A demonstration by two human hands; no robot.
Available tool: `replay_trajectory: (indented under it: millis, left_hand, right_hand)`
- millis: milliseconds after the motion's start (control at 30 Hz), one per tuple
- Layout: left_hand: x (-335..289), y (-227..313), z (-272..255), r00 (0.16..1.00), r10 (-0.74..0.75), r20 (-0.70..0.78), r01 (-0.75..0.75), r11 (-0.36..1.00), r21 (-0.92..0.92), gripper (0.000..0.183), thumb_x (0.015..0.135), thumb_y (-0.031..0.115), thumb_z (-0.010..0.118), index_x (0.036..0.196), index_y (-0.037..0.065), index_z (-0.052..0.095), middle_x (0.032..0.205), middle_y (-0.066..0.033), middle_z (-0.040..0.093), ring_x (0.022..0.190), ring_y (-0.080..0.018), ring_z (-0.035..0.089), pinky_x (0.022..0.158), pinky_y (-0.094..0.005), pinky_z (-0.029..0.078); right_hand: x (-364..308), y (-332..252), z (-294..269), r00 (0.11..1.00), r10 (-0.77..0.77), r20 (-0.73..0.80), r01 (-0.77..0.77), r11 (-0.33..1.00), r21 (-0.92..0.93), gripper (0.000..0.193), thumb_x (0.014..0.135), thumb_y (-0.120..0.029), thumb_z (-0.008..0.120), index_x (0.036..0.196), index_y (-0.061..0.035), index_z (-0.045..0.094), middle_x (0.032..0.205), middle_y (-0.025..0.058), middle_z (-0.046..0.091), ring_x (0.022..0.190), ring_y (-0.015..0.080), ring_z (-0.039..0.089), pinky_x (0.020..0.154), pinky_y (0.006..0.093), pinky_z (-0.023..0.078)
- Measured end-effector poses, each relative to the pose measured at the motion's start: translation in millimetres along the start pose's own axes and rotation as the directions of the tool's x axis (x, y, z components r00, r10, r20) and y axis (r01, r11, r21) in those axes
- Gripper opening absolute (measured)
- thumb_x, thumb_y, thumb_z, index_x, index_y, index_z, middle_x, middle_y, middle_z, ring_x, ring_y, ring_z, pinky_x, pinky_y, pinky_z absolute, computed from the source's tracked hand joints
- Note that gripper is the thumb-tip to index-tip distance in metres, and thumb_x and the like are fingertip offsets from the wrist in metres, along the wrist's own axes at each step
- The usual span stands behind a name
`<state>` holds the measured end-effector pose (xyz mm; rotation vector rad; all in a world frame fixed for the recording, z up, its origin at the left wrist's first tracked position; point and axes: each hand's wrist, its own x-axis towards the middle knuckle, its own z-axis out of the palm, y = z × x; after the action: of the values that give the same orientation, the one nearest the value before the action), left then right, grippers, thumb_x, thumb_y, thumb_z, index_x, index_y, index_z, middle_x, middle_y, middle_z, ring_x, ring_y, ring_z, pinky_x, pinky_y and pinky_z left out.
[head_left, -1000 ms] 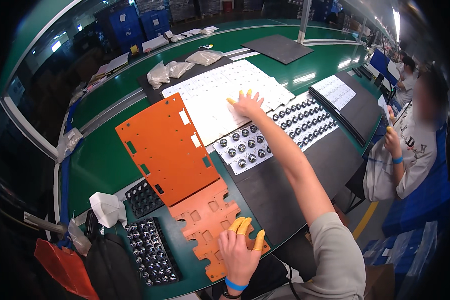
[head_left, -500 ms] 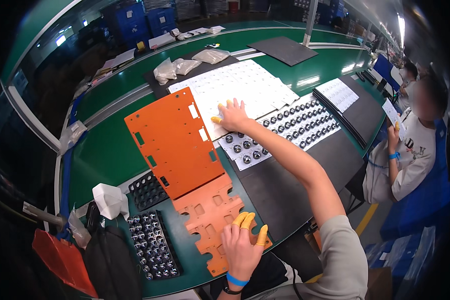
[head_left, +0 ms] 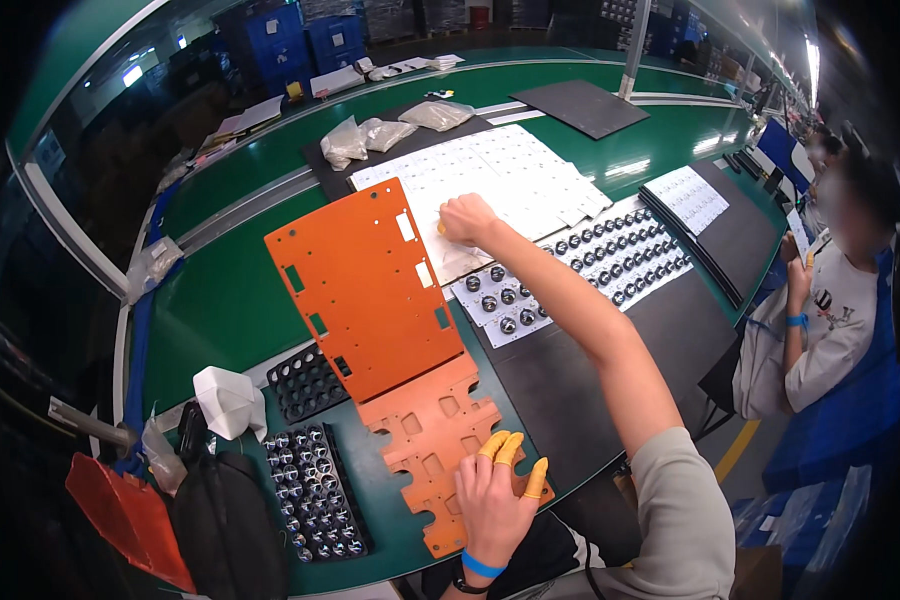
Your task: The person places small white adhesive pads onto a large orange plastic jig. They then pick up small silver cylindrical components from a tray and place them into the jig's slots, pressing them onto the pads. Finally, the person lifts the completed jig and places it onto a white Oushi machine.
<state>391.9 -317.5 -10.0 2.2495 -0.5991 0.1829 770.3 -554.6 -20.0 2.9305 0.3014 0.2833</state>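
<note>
My right hand (head_left: 467, 220) reaches over the stacked white sheets (head_left: 510, 170), its fingers curled in at their near-left part. What it pinches there, if anything, is hidden under the fingers. My left hand (head_left: 495, 505), with yellow finger cots and a blue wristband, lies on the lower leaf of an orange fixture (head_left: 435, 420). Its fingers are apart and hold nothing. The fixture's upper orange plate (head_left: 355, 290), pierced with slots and small holes, stands tilted up behind that leaf. Right of it lie white boards (head_left: 525, 325) with rows of dark, shiny round parts.
A black tray (head_left: 315, 490) of shiny round parts sits at the near left, with another black tray (head_left: 305, 385) behind it. Black mats (head_left: 590, 385) cover the right side. Plastic bags (head_left: 385, 132) lie at the back. A seated person (head_left: 820, 310) holds a white board at right.
My right hand's fingers, spread on the white sheets before, have curled in. My left hand stays on the fixture. The whole view has shifted slightly.
</note>
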Motion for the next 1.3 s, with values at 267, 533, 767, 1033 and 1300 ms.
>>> replay_trajectory:
  millis: [267, 533, 767, 1033, 1300]
  left_hand:
    - [0, 1, -1, 0.999, -0.039, 0.026, 0.039, 0.999, -0.027, 0.045, 0.085, 0.030, 0.077, 0.119, 0.003, 0.069, 0.118, -0.0109, 0.064, 0.104, -0.0304, 0.054, 0.095, -0.0411, 0.043]
    - [0, 1, 0, 0.999, -0.035, 0.034, 0.036, 0.999, -0.026, 0.044, 0.085, 0.030, 0.078, 0.119, 0.004, 0.069, 0.119, -0.0109, 0.065, 0.103, -0.0303, 0.054, 0.095, -0.0410, 0.043]
    - [0, 1, 0, 0.999, -0.039, 0.028, 0.040, 0.999, -0.018, 0.045, 0.083, 0.029, 0.079, 0.119, 0.004, 0.069, 0.119, -0.0103, 0.065, 0.104, -0.0302, 0.054, 0.095, -0.0407, 0.043]
    - [0, 2, 0, 0.997, -0.058, 0.041, 0.059, 0.998, -0.023, 0.044, 0.083, 0.030, 0.079, 0.118, 0.004, 0.069, 0.119, -0.0100, 0.065, 0.105, -0.0301, 0.055, 0.096, -0.0406, 0.043]
    - [0, 2, -1, 0.999, -0.037, 0.019, 0.038, 0.999, -0.039, 0.043, 0.084, 0.028, 0.078, 0.119, 0.003, 0.069, 0.119, -0.0105, 0.064, 0.104, -0.0303, 0.054, 0.096, -0.0409, 0.043]
  right_hand:
    - [5, 8, -1, 0.975, 0.221, -0.007, -0.220, 0.971, 0.090, 0.019, 0.087, -0.016, 0.061, 0.089, -0.0032, 0.074, 0.097, 0.0168, 0.073, 0.090, 0.0318, 0.072, 0.076, 0.0421, 0.057]
    - [-8, 20, 9, 0.975, 0.193, 0.112, -0.214, 0.953, 0.213, 0.046, 0.095, -0.041, 0.063, 0.100, 0.0032, 0.073, 0.127, 0.0222, 0.055, 0.123, 0.0349, 0.052, 0.099, 0.0434, 0.050]
    - [-12, 18, 3, 0.996, 0.061, 0.071, -0.074, 0.979, 0.192, 0.040, 0.094, -0.033, 0.063, 0.108, 0.0039, 0.069, 0.124, 0.0218, 0.056, 0.119, 0.0347, 0.055, 0.098, 0.0427, 0.051]
    - [4, 17, 13, 0.993, -0.122, 0.005, 0.122, 0.991, -0.046, 0.020, 0.086, -0.010, 0.060, 0.101, 0.0022, 0.065, 0.102, 0.0208, 0.068, 0.095, 0.0345, 0.070, 0.081, 0.0418, 0.057]
    - [4, 20, 7, 0.977, -0.209, -0.046, 0.199, 0.967, -0.158, 0.011, 0.086, -0.007, 0.061, 0.096, -0.0032, 0.063, 0.090, 0.0150, 0.073, 0.085, 0.0287, 0.074, 0.069, 0.0376, 0.059]
